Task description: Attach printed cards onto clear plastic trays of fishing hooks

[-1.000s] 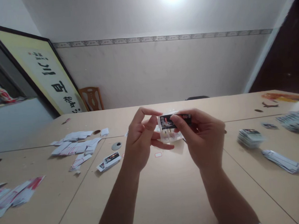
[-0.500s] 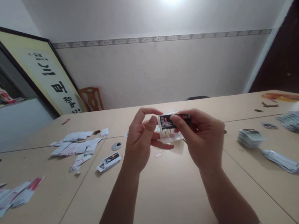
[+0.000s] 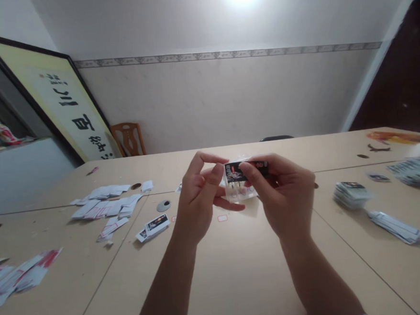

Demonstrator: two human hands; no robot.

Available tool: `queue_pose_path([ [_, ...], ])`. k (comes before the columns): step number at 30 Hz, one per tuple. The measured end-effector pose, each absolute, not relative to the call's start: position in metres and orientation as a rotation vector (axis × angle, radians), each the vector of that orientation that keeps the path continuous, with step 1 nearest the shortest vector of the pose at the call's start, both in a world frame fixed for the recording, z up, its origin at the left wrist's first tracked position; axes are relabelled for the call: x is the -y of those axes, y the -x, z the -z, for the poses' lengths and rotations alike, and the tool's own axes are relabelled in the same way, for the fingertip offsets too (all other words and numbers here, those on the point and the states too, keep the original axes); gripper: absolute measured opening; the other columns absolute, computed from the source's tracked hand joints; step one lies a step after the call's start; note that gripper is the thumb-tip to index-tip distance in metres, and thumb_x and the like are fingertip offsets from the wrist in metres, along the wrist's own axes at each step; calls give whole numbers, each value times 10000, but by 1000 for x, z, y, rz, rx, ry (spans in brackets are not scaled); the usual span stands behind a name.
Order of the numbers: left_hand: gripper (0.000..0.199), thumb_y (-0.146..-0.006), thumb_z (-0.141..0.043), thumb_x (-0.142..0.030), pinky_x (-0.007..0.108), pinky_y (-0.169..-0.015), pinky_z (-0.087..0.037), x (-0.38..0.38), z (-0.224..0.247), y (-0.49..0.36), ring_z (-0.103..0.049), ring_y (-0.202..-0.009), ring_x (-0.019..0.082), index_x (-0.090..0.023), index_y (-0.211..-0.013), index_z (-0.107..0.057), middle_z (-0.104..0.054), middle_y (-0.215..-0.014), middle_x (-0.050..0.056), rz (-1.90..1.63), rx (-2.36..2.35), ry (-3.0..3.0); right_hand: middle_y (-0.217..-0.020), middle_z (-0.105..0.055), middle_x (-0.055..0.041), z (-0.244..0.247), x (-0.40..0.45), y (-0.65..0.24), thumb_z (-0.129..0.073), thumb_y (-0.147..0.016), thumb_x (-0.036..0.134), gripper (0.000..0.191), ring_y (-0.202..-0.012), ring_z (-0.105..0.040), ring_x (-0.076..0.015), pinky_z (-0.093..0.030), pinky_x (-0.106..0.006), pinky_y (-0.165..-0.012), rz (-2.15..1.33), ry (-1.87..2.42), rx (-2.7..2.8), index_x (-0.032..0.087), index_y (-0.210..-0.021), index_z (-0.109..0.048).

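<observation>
A small clear package (image 3: 237, 192) with a black printed card (image 3: 234, 172) across its upper part is held up over the table, near the middle of the view. My right hand (image 3: 286, 190) grips it from the right, thumb pressed on the black card. On the left side, my left hand (image 3: 200, 194) holds the package's edge, with its thumb and index finger at the upper left corner and other fingers below and behind. Small items show dimly through the clear part. Behind the hands, a pale sheet (image 3: 251, 208) lies partly hidden.
White paper slips (image 3: 107, 208) and black-printed cards (image 3: 157, 223) lie on the left of the table (image 3: 236, 280). On the right are a stack of clear packages (image 3: 351, 195), a bundle of white strips (image 3: 394, 227) and a blurred pile (image 3: 417, 171).
The left thumb has shifted slightly right and now sits closer to the package's upper left corner. The package and right hand have barely moved.
</observation>
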State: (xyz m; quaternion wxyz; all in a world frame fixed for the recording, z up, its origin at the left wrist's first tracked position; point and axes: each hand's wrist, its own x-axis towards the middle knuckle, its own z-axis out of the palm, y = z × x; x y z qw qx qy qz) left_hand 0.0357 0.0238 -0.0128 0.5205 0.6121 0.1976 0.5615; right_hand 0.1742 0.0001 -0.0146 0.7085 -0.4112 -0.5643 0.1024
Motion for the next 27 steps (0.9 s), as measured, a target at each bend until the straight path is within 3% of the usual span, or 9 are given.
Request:
queue_pose_path([
  [8,180,-920,-661,-354,284,-500,-656,-24,15,-35,-680,-565,112,-228,-997,-558,-674,-750,-50,-1378,-486,-1500,-677,-719,4,14,0,-173,-730,-826,274,92,-564,-652,-136,-483,-250,-507,-242,905,1262,195,-779,-732],
  [27,243,-885,-683,-393,221,-429,-610,-11,9,-49,-742,-704,190,-201,-926,-540,-650,-750,-16,-1601,-684,-1543,-704,-723,-1,15,-2,-171,-715,-827,261,80,-575,-647,-136,-493,-260,-521,-244,893,1261,193,-785,-718],
])
